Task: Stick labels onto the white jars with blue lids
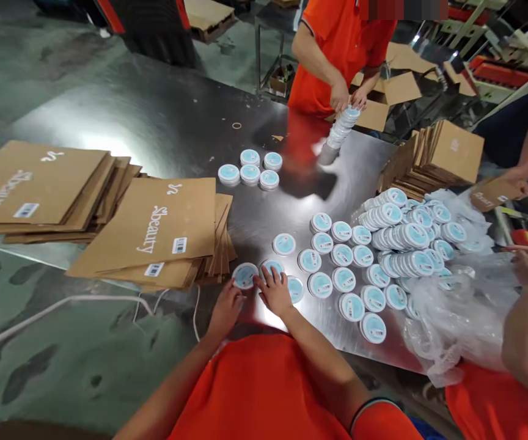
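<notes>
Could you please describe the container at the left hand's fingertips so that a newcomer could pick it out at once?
On the steel table, go to the near edge, right of the stacked cardboard. Of the blue-topped round containers, this one is the leftmost, under the fingertips of the left hand; its neighbour lies under the right hand.

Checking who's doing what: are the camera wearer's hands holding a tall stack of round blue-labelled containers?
No, the left hand and right hand rest on single containers lying flat on the metal table.
</notes>
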The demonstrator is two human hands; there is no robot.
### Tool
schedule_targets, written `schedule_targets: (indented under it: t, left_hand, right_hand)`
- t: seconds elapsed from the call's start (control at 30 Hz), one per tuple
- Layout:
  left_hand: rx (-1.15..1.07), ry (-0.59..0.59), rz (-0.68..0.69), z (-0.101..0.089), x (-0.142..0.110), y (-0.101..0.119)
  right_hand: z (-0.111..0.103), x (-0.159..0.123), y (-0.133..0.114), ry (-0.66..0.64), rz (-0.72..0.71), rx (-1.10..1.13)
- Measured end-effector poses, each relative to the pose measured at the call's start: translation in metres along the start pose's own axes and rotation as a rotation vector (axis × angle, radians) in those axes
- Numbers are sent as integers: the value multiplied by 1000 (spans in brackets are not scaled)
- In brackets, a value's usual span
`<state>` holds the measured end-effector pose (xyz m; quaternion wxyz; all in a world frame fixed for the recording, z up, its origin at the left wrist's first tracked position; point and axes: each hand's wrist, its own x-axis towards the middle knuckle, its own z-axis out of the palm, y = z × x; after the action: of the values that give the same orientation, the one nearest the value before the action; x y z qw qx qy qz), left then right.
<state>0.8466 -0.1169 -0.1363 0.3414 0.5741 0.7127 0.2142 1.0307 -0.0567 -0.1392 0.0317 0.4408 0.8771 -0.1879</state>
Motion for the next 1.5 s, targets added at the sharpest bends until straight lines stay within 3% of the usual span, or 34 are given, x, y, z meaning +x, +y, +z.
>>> schedule_targets:
  t: [0.13,0.3,0.47,0.6,0.83,0.93,1.07,1.17,1.27,1.37,1.5]
  left_hand:
    - [328,-131,118,12,-1,17]
    - [409,-205,178,-3,3,14]
    - [461,-271,340,-4,6,20]
    - [444,-356,396,16,8,31]
    - [337,-285,315,22,-11,18]
    - [307,-279,269,19,-14,21]
    - [121,-271,188,9,-14,38]
    - [-105,-245,121,-6,-22,55]
    - [-320,-161,-57,-19,-31,68]
    - [-472,-33,-180,-27,-36,73]
    - [-633,48,-257,-35,-32,77]
  right_hand:
    - [14,-8,-2,37,-5,-5]
    - [21,-34,6,139,-97,13]
    - [23,-76,32,338,286,31]
    - [27,-90,45,261,324,59]
    - [13,-67,18,184,484,56]
    - [1,-50,19,260,512,65]
    - [-31,5,50,291,393,48]
    - [-56,60,70,152,441,9]
    - [-73,97,73,42,446,-33]
    - [-89,95,72,73,411,6]
    - [-111,29,87,221,235,227]
